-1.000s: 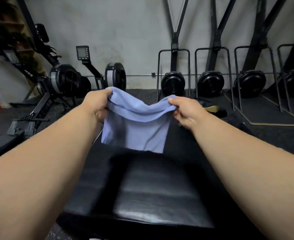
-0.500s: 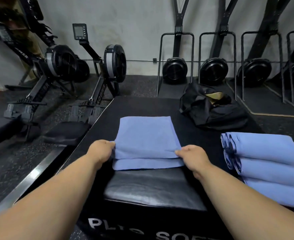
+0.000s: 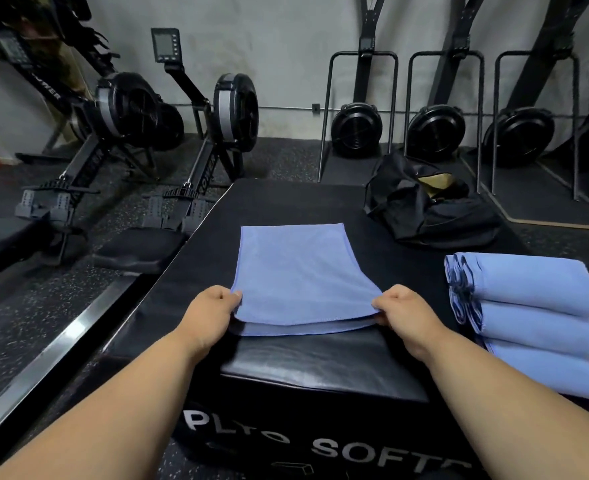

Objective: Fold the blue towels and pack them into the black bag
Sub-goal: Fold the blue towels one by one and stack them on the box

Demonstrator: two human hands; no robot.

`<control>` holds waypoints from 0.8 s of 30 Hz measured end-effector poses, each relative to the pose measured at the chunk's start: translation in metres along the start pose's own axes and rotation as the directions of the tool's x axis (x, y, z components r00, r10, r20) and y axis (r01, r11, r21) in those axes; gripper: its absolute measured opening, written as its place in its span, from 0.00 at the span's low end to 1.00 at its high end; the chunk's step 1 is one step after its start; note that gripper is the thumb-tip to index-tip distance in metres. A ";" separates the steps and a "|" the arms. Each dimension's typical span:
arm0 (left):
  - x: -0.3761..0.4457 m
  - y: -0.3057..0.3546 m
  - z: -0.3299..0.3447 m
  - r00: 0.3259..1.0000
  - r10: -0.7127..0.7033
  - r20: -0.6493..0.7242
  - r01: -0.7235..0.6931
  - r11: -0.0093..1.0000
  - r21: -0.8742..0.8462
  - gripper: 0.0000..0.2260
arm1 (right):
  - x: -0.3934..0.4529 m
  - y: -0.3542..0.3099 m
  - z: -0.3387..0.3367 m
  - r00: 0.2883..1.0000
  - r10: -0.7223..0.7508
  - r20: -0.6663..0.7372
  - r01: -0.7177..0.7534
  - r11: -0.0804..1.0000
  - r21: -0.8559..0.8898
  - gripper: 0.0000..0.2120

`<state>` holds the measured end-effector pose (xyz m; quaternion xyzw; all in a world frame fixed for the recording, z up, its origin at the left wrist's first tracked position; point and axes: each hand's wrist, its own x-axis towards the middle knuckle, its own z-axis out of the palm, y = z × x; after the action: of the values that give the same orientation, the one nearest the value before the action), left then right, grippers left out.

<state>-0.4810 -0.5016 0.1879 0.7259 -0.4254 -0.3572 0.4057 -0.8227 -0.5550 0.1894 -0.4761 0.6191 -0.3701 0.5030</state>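
Rowing machines point(image 3: 119, 140) stand at ten and eleven o'clock along the grey wall, with a row of black fan units point(image 3: 357, 129) in metal frames from one to two o'clock. Filling the middle of the floor is a big black padded box point(image 3: 320, 372) with white lettering on its near face; the last letters run off the lower edge and cannot be read whole. On its far right corner, at one o'clock, slumps the black bag point(image 3: 431, 209), open at the top with something tan showing inside, though what it is cannot be told. At three o'clock lies a stack of folded blue towels point(image 3: 535, 317), three layers deep, apart from the bag. Dead centre on the box top lies the blue towel point(image 3: 300, 275), doubled over so its upper layer sits just short of the lower one along the near edge. The left hand point(image 3: 213, 310) pinches its near left corner with curled fingers; the right hand point(image 3: 403, 313) grips the near right corner likewise.
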 end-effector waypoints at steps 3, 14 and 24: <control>-0.004 -0.009 -0.001 0.998 0.050 -0.046 -0.046 0.995 0.088 0.10 | 0.000 0.007 0.001 0.999 -0.041 -0.030 0.037 0.992 -0.116 0.04; -0.022 -0.013 0.013 0.974 0.205 -0.091 -0.177 0.952 0.248 0.13 | -0.003 0.023 0.001 0.967 -0.236 -0.099 0.199 0.936 -0.292 0.09; -0.023 -0.016 0.017 0.956 0.227 -0.183 -0.168 0.942 0.290 0.12 | -0.011 0.028 0.004 0.954 -0.298 0.010 0.276 0.869 -0.412 0.18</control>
<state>-0.4989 -0.4800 0.1703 0.7620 -0.4952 -0.1724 0.3799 -0.8247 -0.5371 0.1655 -0.6472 0.6183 -0.3156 0.3150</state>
